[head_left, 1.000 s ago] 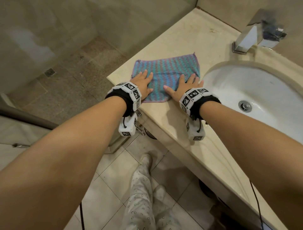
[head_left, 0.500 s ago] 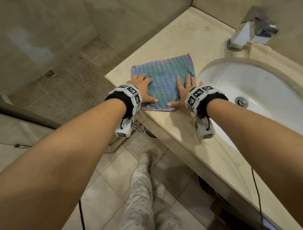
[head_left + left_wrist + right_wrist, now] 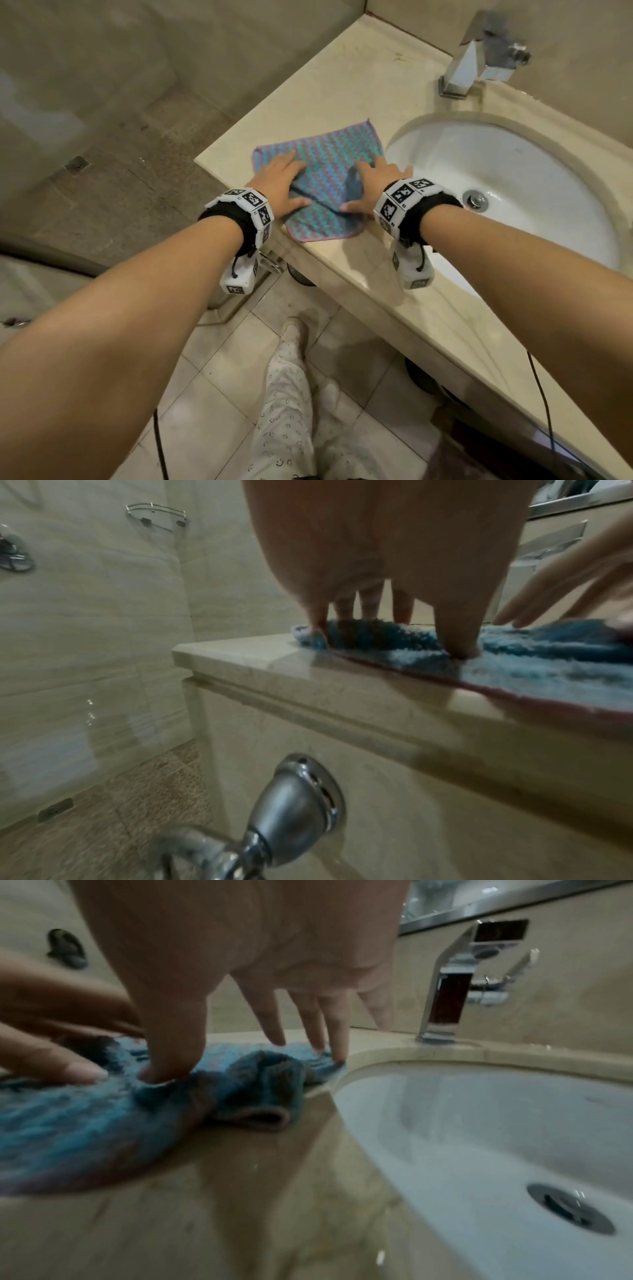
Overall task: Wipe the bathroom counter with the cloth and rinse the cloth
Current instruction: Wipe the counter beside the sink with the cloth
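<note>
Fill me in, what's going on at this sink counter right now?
A person is wiping the bathroom counter with a blue-and-purple cloth. Both the left hand and the right hand press down on it with spread fingers. The cloth lies near the counter's front edge, just left of the sink, and has bunched into a fold under the right hand. The faucet shows no water running; the rinse hasn't started.
</note>
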The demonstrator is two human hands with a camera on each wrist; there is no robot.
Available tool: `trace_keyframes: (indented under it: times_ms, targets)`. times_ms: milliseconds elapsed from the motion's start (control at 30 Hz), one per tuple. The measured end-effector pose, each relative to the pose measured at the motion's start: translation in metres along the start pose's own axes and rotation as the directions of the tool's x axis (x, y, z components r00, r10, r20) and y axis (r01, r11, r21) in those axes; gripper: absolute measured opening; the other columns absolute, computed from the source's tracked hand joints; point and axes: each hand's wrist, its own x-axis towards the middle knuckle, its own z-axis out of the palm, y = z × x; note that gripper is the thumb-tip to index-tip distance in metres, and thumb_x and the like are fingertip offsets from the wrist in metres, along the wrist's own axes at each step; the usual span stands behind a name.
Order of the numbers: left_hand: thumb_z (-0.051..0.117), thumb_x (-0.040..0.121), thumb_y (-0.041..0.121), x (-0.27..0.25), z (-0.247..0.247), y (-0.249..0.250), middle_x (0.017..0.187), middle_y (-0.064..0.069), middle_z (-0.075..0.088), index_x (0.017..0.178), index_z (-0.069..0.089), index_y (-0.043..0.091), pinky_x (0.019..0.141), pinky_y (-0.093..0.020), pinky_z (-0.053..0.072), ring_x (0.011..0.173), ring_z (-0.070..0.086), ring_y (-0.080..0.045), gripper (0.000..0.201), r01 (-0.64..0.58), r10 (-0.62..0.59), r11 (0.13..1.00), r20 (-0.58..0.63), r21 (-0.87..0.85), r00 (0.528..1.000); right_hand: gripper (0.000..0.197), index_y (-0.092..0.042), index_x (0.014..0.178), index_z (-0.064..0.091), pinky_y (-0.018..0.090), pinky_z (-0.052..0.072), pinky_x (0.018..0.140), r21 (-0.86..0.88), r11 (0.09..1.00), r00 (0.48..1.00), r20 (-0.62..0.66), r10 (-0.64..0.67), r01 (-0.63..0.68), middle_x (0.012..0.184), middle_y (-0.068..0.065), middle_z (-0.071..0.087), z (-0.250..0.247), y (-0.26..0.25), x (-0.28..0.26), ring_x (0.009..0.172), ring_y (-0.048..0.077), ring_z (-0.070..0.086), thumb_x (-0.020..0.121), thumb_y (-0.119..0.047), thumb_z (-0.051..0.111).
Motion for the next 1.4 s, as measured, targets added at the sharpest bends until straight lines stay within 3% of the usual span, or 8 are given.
trace_keyframes:
  times_ms: [67,133,300,867,1200,1400]
  targets:
    - [0.054,0.086,0.052,0.003,-0.001,0.000,0.159,-0.009,0.003,0.149,0.015,0.025,0.118,-0.050,0.014,0.147,0.004,-0.033,0.079,0.065,-0.071,0.997,0.128,0.049,0.989,0.102,-0.023,0.149,0.010,0.054,0.017,0.116,0.021,1.000,0.999,0.025,0.023,-0.023,0.158,0.016,-0.001,0.012,-0.002,-0.001,0.143,0.039,0.013,0.073,-0.064,0.062]
    - [0.052,0.084,0.058,0.005,-0.005,-0.001,0.160,-0.006,-0.003,0.150,0.009,0.030,0.117,-0.054,0.014,0.147,0.000,-0.034,0.083,0.104,-0.121,0.990,0.187,0.098,0.975,0.108,-0.020,0.151,-0.002,0.049,0.015,0.119,0.004,1.000,0.998,0.055,0.029,-0.029,0.157,0.020,-0.011,0.022,-0.004,0.000,0.145,0.040,0.005,0.075,-0.066,0.059]
    - [0.052,0.080,0.063,0.005,-0.007,-0.008,0.160,-0.004,-0.010,0.150,0.002,0.033,0.115,-0.060,0.012,0.147,-0.004,-0.034,0.090,0.159,-0.177,0.982,0.205,0.100,0.963,0.115,-0.013,0.151,-0.006,0.045,0.007,0.121,-0.095,0.995,0.999,0.044,0.018,-0.014,0.156,0.024,-0.008,0.016,-0.015,0.009,0.146,0.039,-0.004,0.073,-0.072,0.053]
    - [0.051,0.078,0.067,0.032,-0.036,-0.079,0.159,-0.004,-0.012,0.149,-0.002,0.036,0.115,-0.060,0.011,0.147,-0.004,-0.032,0.093,0.203,-0.223,0.972,0.188,0.119,0.956,0.125,-0.015,0.150,-0.014,0.052,0.007,0.119,-0.055,0.998,0.993,0.115,-0.013,0.020,0.156,0.021,-0.016,-0.014,-0.064,0.069,0.145,0.040,-0.012,0.067,-0.074,0.058]
    - [0.039,0.084,0.067,0.029,-0.033,-0.076,0.158,-0.006,-0.015,0.149,-0.009,0.032,0.115,-0.060,0.012,0.147,-0.004,-0.031,0.089,0.189,-0.226,0.962,0.191,0.197,0.955,0.118,-0.015,0.150,-0.014,0.048,0.004,0.120,-0.057,0.998,0.996,0.087,-0.010,0.015,0.156,0.021,-0.017,-0.009,-0.066,0.063,0.145,0.038,-0.012,0.072,-0.073,0.054]
    - [0.027,0.092,0.061,0.012,-0.017,-0.056,0.158,-0.010,-0.017,0.149,-0.010,0.024,0.116,-0.054,0.007,0.147,-0.005,-0.033,0.078,0.228,-0.265,0.954,0.187,0.196,0.946,0.110,-0.017,0.150,-0.013,0.045,0.003,0.121,-0.077,0.997,0.995,0.095,-0.023,0.030,0.156,0.020,-0.018,0.004,-0.062,0.041,0.145,0.036,-0.013,0.077,-0.072,0.048]
